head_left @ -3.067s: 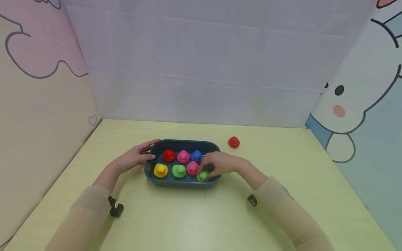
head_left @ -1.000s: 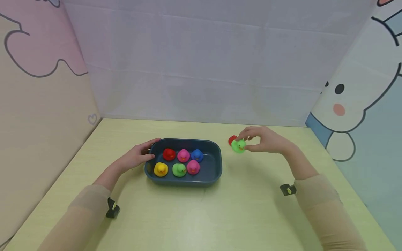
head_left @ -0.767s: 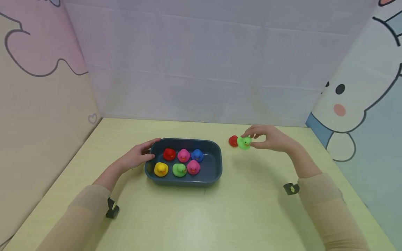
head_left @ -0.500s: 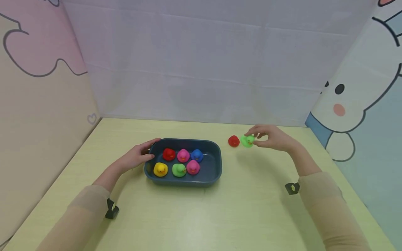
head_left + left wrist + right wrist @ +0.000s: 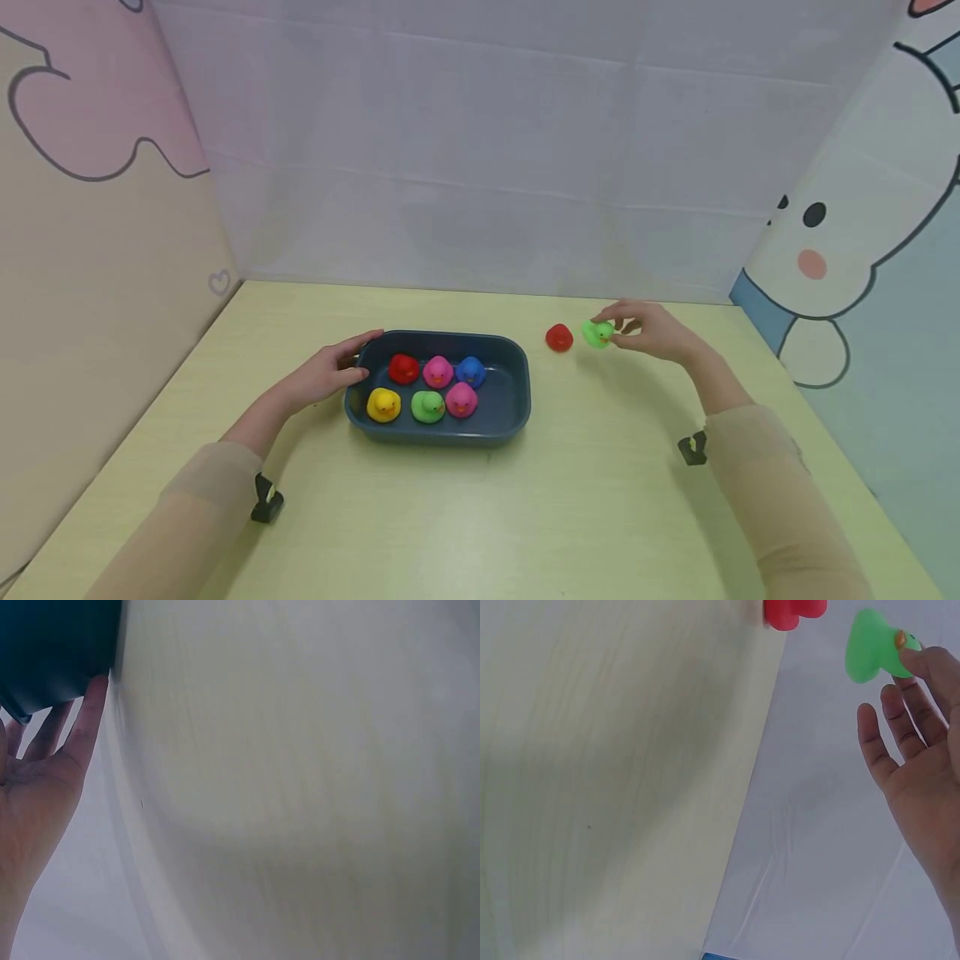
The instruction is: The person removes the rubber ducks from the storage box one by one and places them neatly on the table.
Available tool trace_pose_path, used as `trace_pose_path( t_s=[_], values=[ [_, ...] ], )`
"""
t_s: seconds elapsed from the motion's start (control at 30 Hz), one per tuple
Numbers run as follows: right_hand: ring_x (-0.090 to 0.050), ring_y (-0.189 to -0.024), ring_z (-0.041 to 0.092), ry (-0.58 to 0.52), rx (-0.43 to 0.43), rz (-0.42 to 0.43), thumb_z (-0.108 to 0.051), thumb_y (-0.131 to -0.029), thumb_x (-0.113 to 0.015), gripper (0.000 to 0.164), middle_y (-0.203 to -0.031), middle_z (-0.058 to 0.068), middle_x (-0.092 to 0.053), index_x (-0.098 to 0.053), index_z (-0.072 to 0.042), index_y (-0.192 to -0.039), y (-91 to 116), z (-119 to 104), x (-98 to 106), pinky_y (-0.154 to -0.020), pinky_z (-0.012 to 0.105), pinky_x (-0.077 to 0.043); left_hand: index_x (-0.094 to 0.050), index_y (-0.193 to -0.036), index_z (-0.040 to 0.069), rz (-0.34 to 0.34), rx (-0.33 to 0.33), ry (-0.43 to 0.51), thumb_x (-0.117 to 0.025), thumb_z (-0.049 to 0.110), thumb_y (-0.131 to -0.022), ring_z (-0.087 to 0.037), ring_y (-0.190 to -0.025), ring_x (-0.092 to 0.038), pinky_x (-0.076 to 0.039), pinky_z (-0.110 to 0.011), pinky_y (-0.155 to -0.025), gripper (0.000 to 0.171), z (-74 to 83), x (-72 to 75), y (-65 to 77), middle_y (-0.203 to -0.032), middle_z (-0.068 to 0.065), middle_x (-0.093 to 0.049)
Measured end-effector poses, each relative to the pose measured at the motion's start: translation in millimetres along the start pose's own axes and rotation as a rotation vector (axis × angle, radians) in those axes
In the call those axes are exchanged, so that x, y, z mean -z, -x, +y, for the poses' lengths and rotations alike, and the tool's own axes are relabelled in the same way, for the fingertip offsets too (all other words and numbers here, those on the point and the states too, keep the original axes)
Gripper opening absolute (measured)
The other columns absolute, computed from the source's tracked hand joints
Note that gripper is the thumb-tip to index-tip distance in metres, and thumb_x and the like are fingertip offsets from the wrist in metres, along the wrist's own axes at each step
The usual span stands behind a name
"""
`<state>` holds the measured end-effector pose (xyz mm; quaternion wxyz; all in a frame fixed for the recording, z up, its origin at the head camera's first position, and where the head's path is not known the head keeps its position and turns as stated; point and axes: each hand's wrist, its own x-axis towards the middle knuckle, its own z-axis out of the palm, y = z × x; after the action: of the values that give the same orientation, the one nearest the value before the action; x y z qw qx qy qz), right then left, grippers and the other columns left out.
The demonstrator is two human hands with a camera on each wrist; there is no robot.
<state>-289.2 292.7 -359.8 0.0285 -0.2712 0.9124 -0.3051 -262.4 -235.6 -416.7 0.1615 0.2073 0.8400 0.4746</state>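
In the head view my right hand (image 5: 651,329) pinches a small green rubber duck (image 5: 596,335) between thumb and fingers, above the back right of the table. The right wrist view shows this green duck (image 5: 865,649) at the thumb and fingertips, raised off the tabletop, with the other fingers spread. A red rubber duck (image 5: 558,337) lies on the table just to its left. My left hand (image 5: 324,375) rests against the left end of a dark blue tray (image 5: 504,408); in the left wrist view its straight fingers touch the tray's outer wall (image 5: 56,652).
Inside the tray sit several rubber ducks: a red one (image 5: 403,369), two pink ones, a blue one (image 5: 471,372), a yellow one (image 5: 384,406) and a green one (image 5: 428,407). A white sheet (image 5: 480,167) closes off the table's back, with patterned walls at both sides.
My right hand has lifted the green duck out of the tray's right end, carried it right past the red duck, then shifted slightly farther right. The left hand stays at the tray.
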Motion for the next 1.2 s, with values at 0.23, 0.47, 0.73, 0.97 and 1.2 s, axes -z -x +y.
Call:
trace_pose_path(
  t_s=[0.23, 0.47, 0.73, 0.97, 1.2],
  values=[
    [-0.051, -0.091, 0.028, -0.019, -0.049, 0.045, -0.002, -0.083, -0.066, 0.029, -0.099, 0.008, -0.061, -0.064, -0.006, -0.111, -3.3, 15.0, -8.6, -0.079, 0.037, -0.052, -0.029, -0.149, 0.028, 0.0, -0.001, -0.011, -0.054, 0.015, -0.095, -0.043, -0.131, -0.039, -0.04, -0.051, -0.101, 0.06, 1.8, 0.4, -0.7, -0.152, -0.015, -0.03],
    [-0.052, -0.088, 0.024, 0.011, -0.091, 0.066, -0.001, -0.082, -0.066, 0.029, -0.092, 0.01, -0.059, -0.065, -0.006, -0.11, -4.6, 25.0, -16.9, -0.072, 0.026, -0.05, -0.029, -0.149, 0.026, 0.007, 0.016, -0.017, -0.055, 0.015, -0.094, -0.043, -0.131, -0.039, -0.039, -0.052, -0.102, 0.061, 7.2, -0.5, 0.1, -0.151, -0.015, -0.031],
    [-0.054, -0.083, 0.025, 0.01, -0.149, 0.066, -0.001, -0.082, -0.065, 0.031, -0.093, 0.011, -0.059, -0.066, -0.008, -0.112, -6.4, 37.3, -26.1, -0.068, 0.026, -0.049, -0.03, -0.148, 0.028, 0.001, 0.006, -0.003, -0.055, 0.014, -0.095, -0.042, -0.131, -0.039, -0.039, -0.052, -0.103, 0.06, 3.2, 0.5, -0.4, -0.151, -0.014, -0.032],
    [-0.053, -0.083, 0.026, -0.012, -0.178, 0.057, 0.0, -0.083, -0.063, 0.032, -0.095, 0.012, -0.059, -0.065, -0.007, -0.113, -8.1, 42.4, -33.3, -0.067, 0.026, -0.047, -0.029, -0.148, 0.027, 0.0, -0.003, 0.003, -0.055, 0.014, -0.095, -0.042, -0.131, -0.039, -0.039, -0.052, -0.102, 0.061, 1.0, -0.2, -0.2, -0.151, -0.015, -0.031],
    [-0.052, -0.085, 0.024, 0.009, -0.177, 0.059, -0.001, -0.084, -0.063, 0.031, -0.095, 0.012, -0.06, -0.066, -0.008, -0.114, -9.6, 44.2, -35.2, -0.07, 0.03, -0.048, -0.029, -0.149, 0.025, -0.002, 0.002, 0.005, -0.054, 0.013, -0.095, -0.042, -0.131, -0.039, -0.039, -0.051, -0.102, 0.061, 2.3, -0.5, 0.9, -0.151, -0.016, -0.032]
  ],
)
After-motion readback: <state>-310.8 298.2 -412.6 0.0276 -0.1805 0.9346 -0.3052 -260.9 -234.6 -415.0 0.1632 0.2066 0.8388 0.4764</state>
